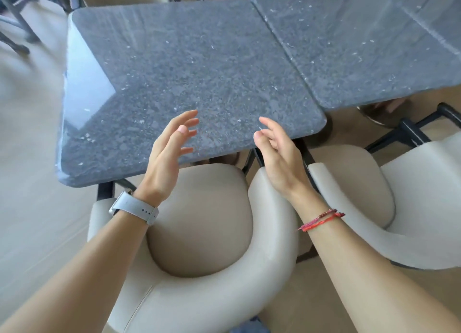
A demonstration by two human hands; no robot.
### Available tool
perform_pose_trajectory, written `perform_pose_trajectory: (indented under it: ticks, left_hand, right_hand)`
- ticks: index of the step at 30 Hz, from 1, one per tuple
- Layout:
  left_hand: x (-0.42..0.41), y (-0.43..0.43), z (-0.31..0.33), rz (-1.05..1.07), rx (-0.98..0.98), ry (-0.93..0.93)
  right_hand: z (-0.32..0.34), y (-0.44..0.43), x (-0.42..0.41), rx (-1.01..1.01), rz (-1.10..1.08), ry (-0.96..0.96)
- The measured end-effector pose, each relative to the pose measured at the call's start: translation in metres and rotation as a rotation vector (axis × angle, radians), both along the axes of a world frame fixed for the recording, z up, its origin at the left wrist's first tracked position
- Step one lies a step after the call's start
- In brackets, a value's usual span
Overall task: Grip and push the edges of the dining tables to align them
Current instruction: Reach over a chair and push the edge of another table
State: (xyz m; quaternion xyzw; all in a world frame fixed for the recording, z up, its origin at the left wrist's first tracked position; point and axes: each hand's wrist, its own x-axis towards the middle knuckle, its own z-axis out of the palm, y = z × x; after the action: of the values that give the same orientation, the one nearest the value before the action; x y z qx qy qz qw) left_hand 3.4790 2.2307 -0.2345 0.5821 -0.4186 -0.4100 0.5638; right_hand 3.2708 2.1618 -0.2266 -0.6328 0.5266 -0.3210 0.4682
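Two dark grey speckled stone dining tables stand side by side. The near table fills the middle of the view; the second table lies to its right, set further back, so their near edges do not line up. My left hand hovers over the near table's front edge with fingers spread and holds nothing. My right hand, also with fingers apart and empty, hangs just above the same edge nearer its right corner. Neither hand touches the table.
A beige upholstered armchair sits tucked under the near table right below my arms. A second beige armchair stands to the right by the other table. Dark chair legs show at top left on a pale floor.
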Motion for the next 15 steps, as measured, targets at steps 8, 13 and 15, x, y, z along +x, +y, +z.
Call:
perform_pose_trajectory:
  ticks: [8, 13, 15]
  left_hand:
    - [-0.003, 0.006, -0.011, 0.168, 0.07, -0.084]
    - [0.008, -0.007, -0.041, 0.171, 0.11, -0.134]
    - [0.02, -0.014, -0.063, 0.177, 0.155, -0.178]
  right_hand:
    - [-0.02, -0.042, -0.006, -0.002, 0.142, 0.006]
    - [-0.044, -0.06, -0.001, -0.023, 0.153, 0.105]
    - [-0.059, -0.069, 0.007, -0.027, 0.181, 0.155]
